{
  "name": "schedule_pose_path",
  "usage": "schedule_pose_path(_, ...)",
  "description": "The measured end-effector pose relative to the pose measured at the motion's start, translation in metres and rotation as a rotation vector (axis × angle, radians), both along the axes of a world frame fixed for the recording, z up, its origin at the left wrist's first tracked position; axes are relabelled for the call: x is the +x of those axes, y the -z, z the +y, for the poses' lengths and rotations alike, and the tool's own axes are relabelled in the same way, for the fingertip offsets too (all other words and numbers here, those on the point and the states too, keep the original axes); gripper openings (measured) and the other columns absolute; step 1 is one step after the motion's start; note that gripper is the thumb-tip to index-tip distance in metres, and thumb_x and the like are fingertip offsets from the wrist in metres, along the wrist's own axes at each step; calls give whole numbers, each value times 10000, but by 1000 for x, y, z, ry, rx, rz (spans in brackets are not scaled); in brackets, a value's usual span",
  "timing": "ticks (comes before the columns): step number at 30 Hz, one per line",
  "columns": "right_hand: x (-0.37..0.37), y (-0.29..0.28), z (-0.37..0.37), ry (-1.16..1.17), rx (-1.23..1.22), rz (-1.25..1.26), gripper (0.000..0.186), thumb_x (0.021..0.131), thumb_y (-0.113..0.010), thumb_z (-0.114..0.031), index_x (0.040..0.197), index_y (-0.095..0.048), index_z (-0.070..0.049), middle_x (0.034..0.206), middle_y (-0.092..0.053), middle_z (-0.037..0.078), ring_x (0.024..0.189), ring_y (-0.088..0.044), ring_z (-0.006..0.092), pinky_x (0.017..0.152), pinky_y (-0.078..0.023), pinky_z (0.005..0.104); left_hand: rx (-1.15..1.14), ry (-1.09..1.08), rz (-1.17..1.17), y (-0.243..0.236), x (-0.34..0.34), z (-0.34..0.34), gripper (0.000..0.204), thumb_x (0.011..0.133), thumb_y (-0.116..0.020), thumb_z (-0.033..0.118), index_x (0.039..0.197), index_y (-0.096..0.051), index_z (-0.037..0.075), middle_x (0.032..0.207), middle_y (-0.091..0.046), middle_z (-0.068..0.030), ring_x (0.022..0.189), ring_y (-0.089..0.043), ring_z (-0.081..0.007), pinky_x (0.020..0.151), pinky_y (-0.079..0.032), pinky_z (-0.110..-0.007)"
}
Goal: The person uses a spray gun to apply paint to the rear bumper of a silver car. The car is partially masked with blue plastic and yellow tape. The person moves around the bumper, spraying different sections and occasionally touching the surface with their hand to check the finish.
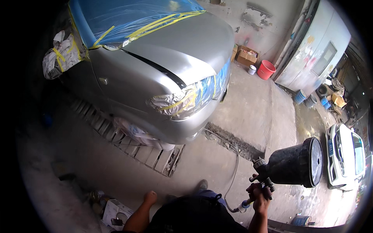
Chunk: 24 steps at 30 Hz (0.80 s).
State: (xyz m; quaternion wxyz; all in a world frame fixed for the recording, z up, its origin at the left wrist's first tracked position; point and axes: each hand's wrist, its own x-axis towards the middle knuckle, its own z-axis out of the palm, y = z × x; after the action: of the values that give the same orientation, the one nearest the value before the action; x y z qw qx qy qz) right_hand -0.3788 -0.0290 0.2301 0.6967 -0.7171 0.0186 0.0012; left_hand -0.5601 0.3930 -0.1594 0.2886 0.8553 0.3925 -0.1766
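Observation:
My right hand [259, 195] grips a paint spray gun [264, 179] at the lower right, with a large black paint cup [292, 163] on it. An air hose [236, 167] joins the gun's lower end and trails across the floor. My left hand [150, 197] hangs at the lower middle, fingers curled in, with nothing seen in it. Ahead stands a silver-grey car [151, 70], apart from both hands. Blue film [128, 19] and yellow tape cover its windscreen. Wrapping [176, 103] covers the headlight, and taped paper [64, 56] covers the side mirror.
A floor grate [143, 154] runs beside the car, and a trench [241, 143] lies in front. A red bucket [266, 70], a cardboard box [246, 56] and a small can [252, 70] sit by the wall. A white car [344, 155] is parked at the right, near a white door [311, 54].

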Motion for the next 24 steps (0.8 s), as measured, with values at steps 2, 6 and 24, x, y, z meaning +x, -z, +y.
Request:
schedule_pose_path(2, 11, 9, -15, -38, 45, -18, 478, 791, -567, -175, 1209, -506, 49, 680, -605, 58, 534, -478, 69, 489, -372, 213, -71, 19, -3, -16, 16, -13, 200, 794, -575, 224, 809, -669, 48, 807, -665, -177, 793, -646, -351, 765, -504, -430)
schedule_pose_path(6, 39, 7, -31, -46, 104, 7, 471, 823, -557, -175, 1231, -489, 50, 695, -602, 66, 550, -479, 76, 493, -353, 215, -173, 30, -57, -57, 33, -31, 230, 782, -633, 275, 777, -663, 47, 761, -666, -142, 728, -658, -275, 712, -517, -391)
schedule_pose_path(24, 71, 31, -70, -16, 101, 123, 382, 875, -531, -152, 1222, -508, 5, 752, -607, 58, 613, -522, 74, 499, -353, 200, -317, 149, 118, -107, 90, -75, 245, 827, -596, 237, 876, -659, 6, 710, -667, -101, 670, -668, -190, 636, -519, -346)
